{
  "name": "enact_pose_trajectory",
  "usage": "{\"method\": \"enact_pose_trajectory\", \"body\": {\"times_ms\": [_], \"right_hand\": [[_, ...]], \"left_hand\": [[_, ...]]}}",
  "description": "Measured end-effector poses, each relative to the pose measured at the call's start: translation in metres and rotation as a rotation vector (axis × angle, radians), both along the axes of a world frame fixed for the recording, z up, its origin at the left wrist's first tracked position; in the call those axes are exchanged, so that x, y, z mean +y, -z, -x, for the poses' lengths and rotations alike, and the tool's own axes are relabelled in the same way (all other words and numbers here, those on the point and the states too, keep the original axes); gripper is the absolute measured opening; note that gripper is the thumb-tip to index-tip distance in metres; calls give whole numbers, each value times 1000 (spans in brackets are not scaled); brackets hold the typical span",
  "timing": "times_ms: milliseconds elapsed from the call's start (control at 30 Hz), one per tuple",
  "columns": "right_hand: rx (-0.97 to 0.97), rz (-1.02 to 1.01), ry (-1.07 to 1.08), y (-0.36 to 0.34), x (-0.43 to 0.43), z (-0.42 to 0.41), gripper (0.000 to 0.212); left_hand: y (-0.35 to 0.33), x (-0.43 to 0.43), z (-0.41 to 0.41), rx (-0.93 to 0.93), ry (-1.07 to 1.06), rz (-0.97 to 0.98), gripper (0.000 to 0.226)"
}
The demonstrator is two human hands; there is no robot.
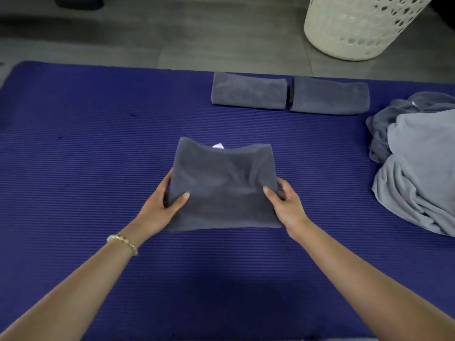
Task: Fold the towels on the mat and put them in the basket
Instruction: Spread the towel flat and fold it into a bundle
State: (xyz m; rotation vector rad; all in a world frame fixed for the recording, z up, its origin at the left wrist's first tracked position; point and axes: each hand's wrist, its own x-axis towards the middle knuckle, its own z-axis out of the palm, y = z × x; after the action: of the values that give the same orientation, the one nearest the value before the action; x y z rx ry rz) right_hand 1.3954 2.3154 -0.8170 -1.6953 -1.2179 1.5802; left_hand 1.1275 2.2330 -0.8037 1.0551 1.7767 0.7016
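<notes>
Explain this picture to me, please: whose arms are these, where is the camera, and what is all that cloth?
There is no machine here. A person works with bare hands, and the single camera sits on their head, looking forward and down. The left hand and the right hand each grip one side of a grey towel, partly folded, in the middle of a blue mat. Further back on the mat lie two folded towels, side by side. At the right edge is a pile of unfolded cloth. The white basket stands on the floor beyond the mat. Its inside is out of view.
</notes>
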Motion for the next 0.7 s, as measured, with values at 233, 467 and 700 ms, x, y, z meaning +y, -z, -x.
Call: {"method": "enact_pose_trajectory", "body": {"times_ms": [233, 467, 700], "right_hand": [[-519, -378, -341, 45, -42, -17, 53], [-735, -653, -1035, 55, -42, -15, 71], [-810, -586, -1110, 56, -22, -6, 84]], "left_hand": [[46, -35, -24, 627, 360, -179, 75], [75, -31, -45, 888, 681, -102, 90], [71, -18, -48, 971, 676, -79, 86]]}}
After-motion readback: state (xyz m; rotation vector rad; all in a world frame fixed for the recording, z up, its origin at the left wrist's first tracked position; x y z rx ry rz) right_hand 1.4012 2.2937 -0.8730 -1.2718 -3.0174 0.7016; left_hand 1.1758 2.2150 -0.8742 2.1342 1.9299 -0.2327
